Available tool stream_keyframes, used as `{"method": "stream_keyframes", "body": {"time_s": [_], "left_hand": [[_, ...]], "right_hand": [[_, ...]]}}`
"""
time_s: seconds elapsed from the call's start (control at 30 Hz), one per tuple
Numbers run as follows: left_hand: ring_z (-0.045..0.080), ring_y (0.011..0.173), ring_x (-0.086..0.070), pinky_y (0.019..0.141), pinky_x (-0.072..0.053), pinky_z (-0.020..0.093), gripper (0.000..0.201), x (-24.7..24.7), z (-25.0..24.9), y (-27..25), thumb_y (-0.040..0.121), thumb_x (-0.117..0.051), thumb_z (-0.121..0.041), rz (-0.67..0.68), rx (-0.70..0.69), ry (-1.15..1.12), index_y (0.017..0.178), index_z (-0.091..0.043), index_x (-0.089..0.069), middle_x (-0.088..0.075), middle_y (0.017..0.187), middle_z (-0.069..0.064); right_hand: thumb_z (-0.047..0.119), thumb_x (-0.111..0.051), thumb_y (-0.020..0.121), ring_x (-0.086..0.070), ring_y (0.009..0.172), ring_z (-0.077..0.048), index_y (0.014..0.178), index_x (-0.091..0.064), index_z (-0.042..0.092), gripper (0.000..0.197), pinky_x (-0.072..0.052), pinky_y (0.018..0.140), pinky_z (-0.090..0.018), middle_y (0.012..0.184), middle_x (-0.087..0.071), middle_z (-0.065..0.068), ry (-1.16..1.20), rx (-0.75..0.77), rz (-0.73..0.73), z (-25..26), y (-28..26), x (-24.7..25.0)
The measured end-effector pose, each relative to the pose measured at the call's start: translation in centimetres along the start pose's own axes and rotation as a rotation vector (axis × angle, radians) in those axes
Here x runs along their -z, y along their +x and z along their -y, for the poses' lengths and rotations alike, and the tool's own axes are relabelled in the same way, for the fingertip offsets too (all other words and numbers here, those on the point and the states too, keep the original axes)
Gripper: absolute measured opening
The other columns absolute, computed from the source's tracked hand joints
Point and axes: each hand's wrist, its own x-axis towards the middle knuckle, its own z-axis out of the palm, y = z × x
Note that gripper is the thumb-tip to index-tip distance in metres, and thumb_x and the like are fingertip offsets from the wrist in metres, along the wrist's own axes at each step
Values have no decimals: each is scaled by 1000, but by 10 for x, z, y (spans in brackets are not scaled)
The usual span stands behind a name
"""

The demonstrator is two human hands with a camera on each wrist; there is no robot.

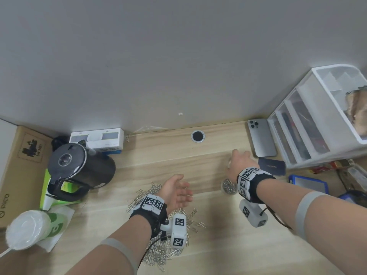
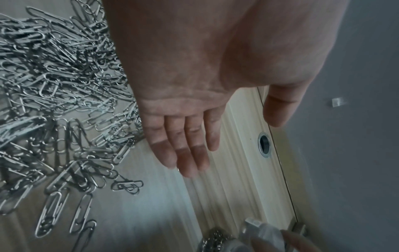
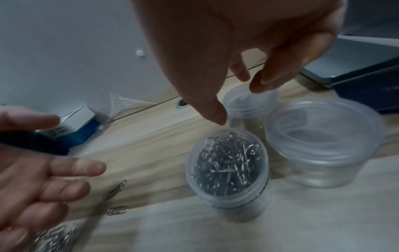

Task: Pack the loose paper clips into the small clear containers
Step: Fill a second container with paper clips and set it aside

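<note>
A large pile of silver paper clips [image 1: 162, 251] lies on the wooden desk under my left wrist, also seen close up as a clip pile [image 2: 56, 81]. My left hand [image 1: 185, 185] hovers just beyond it, palm turned sideways, fingers [image 2: 190, 150] straight and empty. A small clear container [image 3: 228, 167] full of clips stands to the right. Behind it are an empty small container [image 3: 250, 104] and a wider clear tub [image 3: 323, 143]. My right hand [image 3: 239, 102] hangs over the empty small container with loosely bent fingers and holds nothing.
A black kettle [image 1: 79, 167] and a lidded paper cup [image 1: 25, 229] stand at the left. A phone [image 1: 261, 136], a dark card [image 1: 272, 165] and a white drawer organiser [image 1: 309, 124] crowd the right. A cable hole [image 1: 198, 135] sits near the wall. Two stray clips [image 3: 116, 187] lie between my hands.
</note>
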Motion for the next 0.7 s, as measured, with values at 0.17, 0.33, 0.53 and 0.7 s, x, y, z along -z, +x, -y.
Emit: {"method": "stream_keyframes", "body": {"time_s": [0.17,0.33,0.53,0.7], "left_hand": [[29,82,-67,69,-55,36,53,15,6,-5,98,-50,-44,-23,5,-19,126,-1,-60,-69,104,18],[33,76,-68,70,-55,39,54,17,8,-15,100,-47,-49,-14,16,-90,126,-2,-58,-67,105,22],[18,56,-52,46,-44,27,46,29,17,-24,105,-41,-44,81,-27,-145,116,-5,-63,-61,73,5],[16,52,-43,48,-39,25,42,46,28,-30,103,-43,-49,101,8,-159,105,-13,-65,-47,67,2]], "right_hand": [[39,-51,85,-58,79,-26,116,-44,14,41,-50,67,-37,103,-50,-6,-22,129,2,20,-5,3],[63,-39,93,-60,104,-28,121,-56,24,52,-48,85,-37,114,-60,-5,51,509,86,57,-56,6],[78,-35,80,-61,81,-22,109,-53,19,68,-52,76,-36,86,-61,2,143,599,144,96,-77,-39],[76,-39,81,-63,94,-22,120,-56,20,70,-52,86,-40,106,-68,-1,230,616,192,102,-85,-56]]}}
